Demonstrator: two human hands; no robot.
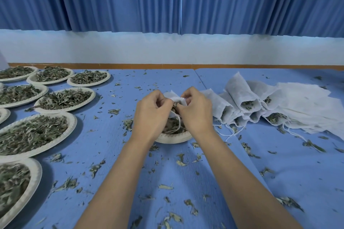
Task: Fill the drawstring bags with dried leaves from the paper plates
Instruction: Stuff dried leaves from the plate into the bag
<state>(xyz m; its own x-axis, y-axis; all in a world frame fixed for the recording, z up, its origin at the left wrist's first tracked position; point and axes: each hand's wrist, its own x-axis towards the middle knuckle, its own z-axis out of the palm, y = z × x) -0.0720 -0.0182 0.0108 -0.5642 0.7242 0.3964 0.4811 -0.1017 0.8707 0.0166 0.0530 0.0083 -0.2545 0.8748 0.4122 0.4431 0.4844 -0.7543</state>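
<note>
Both hands meet over a paper plate (172, 138) of dried leaves at the table's middle. My left hand (150, 115) grips the near edge of a white drawstring bag (174, 96). My right hand (195, 111) pinches the bag's mouth from the right, with dried leaves between its fingers at the opening. The bag's white strings hang down over the plate. Most of the bag is hidden behind my hands.
Several paper plates heaped with dried leaves (65, 98) cover the left of the blue table (186, 173). A pile of white bags (247, 102), some showing leaves inside, lies at the right. Loose leaf bits are scattered everywhere. A blue curtain hangs behind.
</note>
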